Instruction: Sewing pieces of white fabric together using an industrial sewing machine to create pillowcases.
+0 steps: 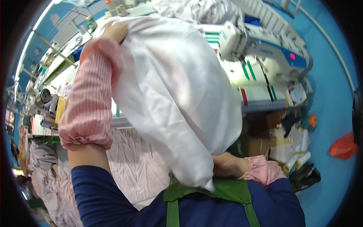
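Note:
A large piece of white cloth [189, 83] billows in front of me, partly smeared by motion and covering much of the sewing table. At its far left edge my left hand [116, 31] is closed on the fabric, arm stretched out. My right hand [227, 164] is close to my body at the cloth's near lower end, closed on it, with the fingertips hidden behind the folds. Just right of the cloth stands a white and blue sewing machine [261, 47] on the white tabletop [272, 89].
Pale crumpled fabric [136, 162] hangs below the table edge. More white fabric [200, 10] lies beyond the machine. Thread cones [298, 160] and a dark bag [302, 178] sit low on the right, near a red plastic bag [343, 145]. A small box [297, 94] is at the table's right end.

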### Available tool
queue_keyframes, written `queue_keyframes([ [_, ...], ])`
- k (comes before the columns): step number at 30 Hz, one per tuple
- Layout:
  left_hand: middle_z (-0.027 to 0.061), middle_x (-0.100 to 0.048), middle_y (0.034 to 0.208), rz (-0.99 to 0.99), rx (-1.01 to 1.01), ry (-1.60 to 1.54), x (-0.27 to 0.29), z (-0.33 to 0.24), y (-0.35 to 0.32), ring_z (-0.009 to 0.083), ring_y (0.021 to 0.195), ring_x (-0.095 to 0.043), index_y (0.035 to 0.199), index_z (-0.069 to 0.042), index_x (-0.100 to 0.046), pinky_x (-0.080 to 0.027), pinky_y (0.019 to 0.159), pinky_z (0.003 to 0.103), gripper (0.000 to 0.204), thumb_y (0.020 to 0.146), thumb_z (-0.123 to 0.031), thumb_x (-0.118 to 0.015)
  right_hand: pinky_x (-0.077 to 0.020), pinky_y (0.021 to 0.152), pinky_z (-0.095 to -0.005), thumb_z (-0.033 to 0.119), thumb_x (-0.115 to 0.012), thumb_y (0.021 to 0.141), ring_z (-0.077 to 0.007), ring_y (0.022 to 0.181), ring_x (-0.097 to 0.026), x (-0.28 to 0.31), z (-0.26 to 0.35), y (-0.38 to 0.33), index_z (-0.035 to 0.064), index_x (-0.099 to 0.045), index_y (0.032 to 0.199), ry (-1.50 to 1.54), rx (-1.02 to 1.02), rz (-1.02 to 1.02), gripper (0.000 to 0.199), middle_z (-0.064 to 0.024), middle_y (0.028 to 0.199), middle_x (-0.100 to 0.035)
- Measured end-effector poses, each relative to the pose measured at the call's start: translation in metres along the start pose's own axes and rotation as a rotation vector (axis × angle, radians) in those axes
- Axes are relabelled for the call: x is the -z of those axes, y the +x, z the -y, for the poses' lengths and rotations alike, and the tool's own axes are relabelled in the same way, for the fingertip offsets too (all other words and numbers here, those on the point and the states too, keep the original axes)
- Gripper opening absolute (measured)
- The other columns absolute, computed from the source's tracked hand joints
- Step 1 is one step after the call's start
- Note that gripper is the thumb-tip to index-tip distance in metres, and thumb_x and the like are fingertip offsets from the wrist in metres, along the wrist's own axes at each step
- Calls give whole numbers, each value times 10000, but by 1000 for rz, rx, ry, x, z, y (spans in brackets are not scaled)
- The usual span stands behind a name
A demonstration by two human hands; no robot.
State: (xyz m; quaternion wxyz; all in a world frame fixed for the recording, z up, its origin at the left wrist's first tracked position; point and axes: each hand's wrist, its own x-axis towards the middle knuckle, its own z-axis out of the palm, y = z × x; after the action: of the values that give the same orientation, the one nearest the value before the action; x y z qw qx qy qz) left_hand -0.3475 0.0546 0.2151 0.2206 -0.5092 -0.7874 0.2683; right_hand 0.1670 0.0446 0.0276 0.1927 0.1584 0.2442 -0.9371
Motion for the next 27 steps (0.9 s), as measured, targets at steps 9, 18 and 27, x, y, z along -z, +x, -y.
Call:
queue_keyframes([
  [9, 143, -690, 1090, 557, 289, -251, -160, -29, -141, 321, 1020, -663, 1140, -118, -683, -517, 878, 437, 293, 896, -187, -535, -492, 718, -265, 302, -691, 897, -161, 844, -633, 17, -4, -28, -34, -644, 1126, -628, -84, -303, 409, -100, 1048, -682],
  [18, 144, -608, 1141, -270, -472, -1015, 30, -256, -71, 340, 1098, -578, 1171, -105, -607, -483, 891, 472, 346, 904, -325, -583, -495, 782, -322, 453, -672, 861, -247, 868, -648, 35, -20, -30, -44, -671, 1057, -1078, 60, -257, 535, -164, 960, -705],
  [27, 166, -347, 1511, -131, -100, -801, -66, -243, -103, 362, 1428, -261, 1430, -138, -431, -253, 1094, 597, 576, 935, -407, -553, -488, 899, -325, 239, -775, 805, -201, 1006, -637, 192, 37, -38, -26, -577, 1252, -1130, 867, -1090, 557, -134, 1137, -677],
])
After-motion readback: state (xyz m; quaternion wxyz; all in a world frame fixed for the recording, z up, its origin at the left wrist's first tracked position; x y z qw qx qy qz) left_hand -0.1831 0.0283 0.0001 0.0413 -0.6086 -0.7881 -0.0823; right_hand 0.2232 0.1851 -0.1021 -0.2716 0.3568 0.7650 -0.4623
